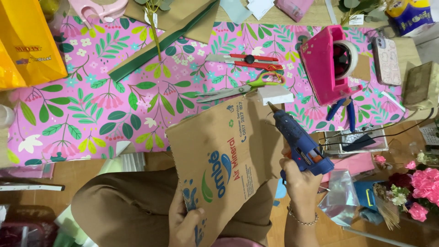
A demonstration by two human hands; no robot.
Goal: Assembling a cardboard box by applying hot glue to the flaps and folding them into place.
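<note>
My left hand (185,224) grips the near edge of a brown printed cardboard sheet (224,151), which rests tilted over my lap. My right hand (299,176) holds a blue hot glue gun (299,142) by its handle. The gun's nozzle points up and left, touching or nearly touching the cardboard's far right edge, close to a small white block (274,95). A bracelet sits on my right wrist.
Pink floral wrapping paper (114,105) covers the table. On it lie scissors (238,89), a red utility knife (242,60), a pink tape dispenser (327,64), blue pliers (343,112), a phone (386,59) and a green strip (160,43). A yellow bag (27,41) stands left; pink flowers (423,190) right.
</note>
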